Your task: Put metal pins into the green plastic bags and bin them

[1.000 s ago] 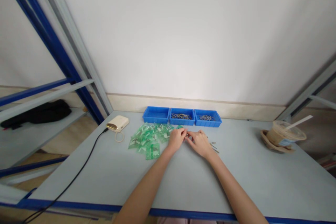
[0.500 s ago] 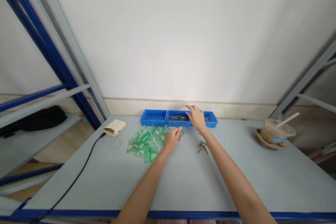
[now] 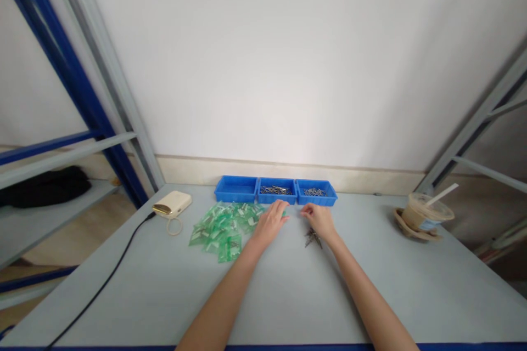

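My left hand (image 3: 268, 224) lies at the right edge of a heap of small green plastic bags (image 3: 222, 226), its fingers closed over one green bag (image 3: 284, 213). My right hand (image 3: 320, 220) is a short way to its right, fingers curled together, just above a small pile of metal screws (image 3: 312, 239) on the grey table (image 3: 288, 296). What the right fingers hold is too small to make out. Behind both hands stand three blue trays in a row: the left tray (image 3: 235, 190) looks empty, while the middle tray (image 3: 276, 191) and the right tray (image 3: 315, 193) hold metal screws.
A cream-coloured device (image 3: 172, 204) with a black cable (image 3: 99, 290) sits at the table's left. A plastic drink cup with a straw (image 3: 424, 213) stands at the right. Blue-and-grey shelf frames flank the table; a white wall runs behind the trays.
My right hand reached out to the middle and right trays, then drew back to the table beside the screw pile. My left hand stayed at the green bags.
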`<state>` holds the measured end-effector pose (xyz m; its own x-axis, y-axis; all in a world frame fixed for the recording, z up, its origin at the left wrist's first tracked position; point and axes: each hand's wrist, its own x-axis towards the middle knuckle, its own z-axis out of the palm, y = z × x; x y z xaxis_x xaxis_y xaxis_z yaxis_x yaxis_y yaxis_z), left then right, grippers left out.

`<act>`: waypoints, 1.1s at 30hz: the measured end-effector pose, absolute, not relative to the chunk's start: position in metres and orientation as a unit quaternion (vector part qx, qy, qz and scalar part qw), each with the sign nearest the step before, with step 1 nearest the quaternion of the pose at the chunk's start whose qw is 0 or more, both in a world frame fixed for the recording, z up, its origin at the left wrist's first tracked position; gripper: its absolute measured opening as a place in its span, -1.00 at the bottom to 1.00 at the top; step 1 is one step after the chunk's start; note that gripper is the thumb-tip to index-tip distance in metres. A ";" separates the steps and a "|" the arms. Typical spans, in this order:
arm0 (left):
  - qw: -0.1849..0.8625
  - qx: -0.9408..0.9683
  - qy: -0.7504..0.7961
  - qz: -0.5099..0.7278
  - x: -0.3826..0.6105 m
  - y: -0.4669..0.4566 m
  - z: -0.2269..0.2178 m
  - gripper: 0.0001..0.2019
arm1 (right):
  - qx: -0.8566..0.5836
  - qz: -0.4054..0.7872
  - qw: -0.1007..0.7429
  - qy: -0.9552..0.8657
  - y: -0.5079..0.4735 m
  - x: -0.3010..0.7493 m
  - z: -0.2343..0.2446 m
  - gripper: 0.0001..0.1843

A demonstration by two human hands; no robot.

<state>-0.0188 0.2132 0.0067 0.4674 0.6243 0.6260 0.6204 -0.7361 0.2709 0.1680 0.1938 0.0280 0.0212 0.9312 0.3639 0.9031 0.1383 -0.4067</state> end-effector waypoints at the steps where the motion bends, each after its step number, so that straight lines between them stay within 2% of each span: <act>1: -0.020 0.862 0.354 0.363 -0.019 0.214 0.006 -0.72 | -0.625 0.059 0.305 -0.716 0.197 0.164 0.028 -0.84; 4: -0.062 0.878 0.341 0.329 -0.021 0.215 0.005 -0.77 | -0.554 0.141 0.355 -0.739 0.205 0.154 0.022 -0.81; 7: -0.060 0.884 0.337 0.319 -0.023 0.215 0.005 -0.88 | -0.523 0.201 0.384 -0.734 0.208 0.152 0.010 -0.79; 11: -0.054 0.883 0.339 0.319 -0.025 0.213 0.006 -0.89 | -0.503 0.248 0.411 -0.719 0.207 0.155 0.003 -0.77; 19: -0.056 0.883 0.335 0.324 -0.023 0.217 0.004 -0.86 | -0.498 0.236 0.424 -0.719 0.202 0.150 0.010 -0.76; 27: -0.066 0.880 0.357 0.307 -0.021 0.213 0.007 -0.83 | -0.526 0.017 0.337 -0.781 0.192 0.148 0.018 -0.79; 33: -0.073 0.890 0.333 0.304 -0.021 0.214 0.007 -0.83 | -0.525 0.083 0.355 -0.769 0.189 0.150 0.023 -0.74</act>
